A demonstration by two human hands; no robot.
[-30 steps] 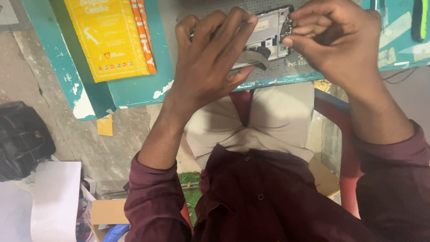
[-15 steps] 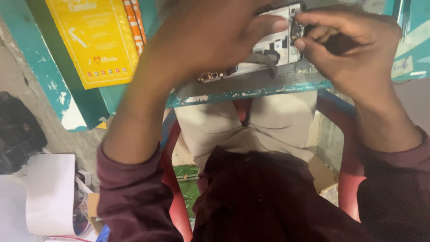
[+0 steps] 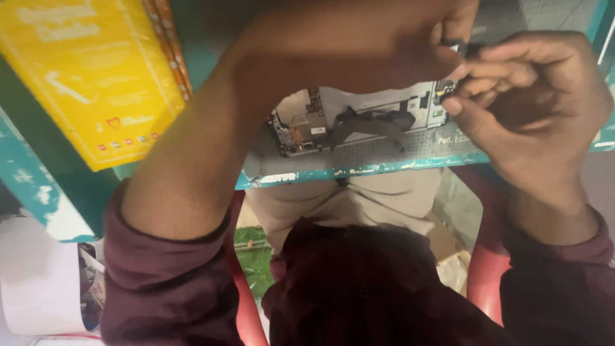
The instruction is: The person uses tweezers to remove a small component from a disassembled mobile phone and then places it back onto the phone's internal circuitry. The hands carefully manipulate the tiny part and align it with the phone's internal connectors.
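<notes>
- The opened phone (image 3: 359,122) lies with its inner boards and a dark flex strip showing, on a grey work mat (image 3: 410,150) at the near edge of the teal table (image 3: 77,192).
- The right hand (image 3: 525,109) sits at the phone's right end, fingertips pinched together on a small dark part at the phone's top right corner; what exactly it is, is too small to tell.
- The left hand (image 3: 384,38) lies over the phone's upper part, its fingers meeting the right hand's fingertips at that same corner; whether it grasps anything cannot be told, since the forearm hides the palm.
- A yellow printed packet (image 3: 96,77) lies on the table well left of the phone.
- Below the phone, past the table edge, are the person's maroon sleeves (image 3: 166,282) and a red chair (image 3: 490,275).
- White paper (image 3: 38,288) lies on the floor, far to the phone's lower left.
</notes>
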